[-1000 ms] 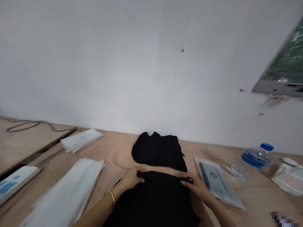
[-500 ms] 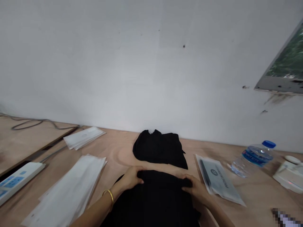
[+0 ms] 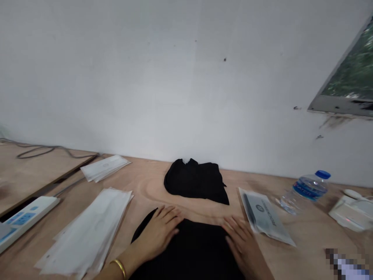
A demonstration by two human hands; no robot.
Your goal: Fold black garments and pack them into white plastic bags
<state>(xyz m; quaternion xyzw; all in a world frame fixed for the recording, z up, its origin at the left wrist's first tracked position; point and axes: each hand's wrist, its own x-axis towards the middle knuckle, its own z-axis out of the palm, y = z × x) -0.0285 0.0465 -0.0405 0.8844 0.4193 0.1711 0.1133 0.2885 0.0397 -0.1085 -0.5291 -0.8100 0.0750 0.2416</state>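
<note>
A black cloth [image 3: 198, 249] lies spread on the table in front of me, its lower part cut off by the bottom of the view. My left hand [image 3: 163, 229] rests flat on its upper left edge, fingers stretched out. On the upper right edge my right hand [image 3: 239, 237] lies flat too, fingers extended. Neither hand grips anything. Farther back, against the wall, sits a second black cloth [image 3: 195, 181], folded or bunched, which neither hand touches. Right of my right hand is a flat printed plastic bag [image 3: 265, 217] with something dark inside.
On the left are a stack of white translucent bags [image 3: 87, 233], a smaller stack [image 3: 105, 167], a white power strip [image 3: 26, 221] and a cable [image 3: 52, 149]. A water bottle [image 3: 309, 190] and a white device [image 3: 349, 212] stand to the right. The wall [image 3: 163, 97] bounds the table's back.
Both hands have gone from curled fingers at the cloth's upper edge to lying flat on it. The cloth's top edge sits slightly lower in view.
</note>
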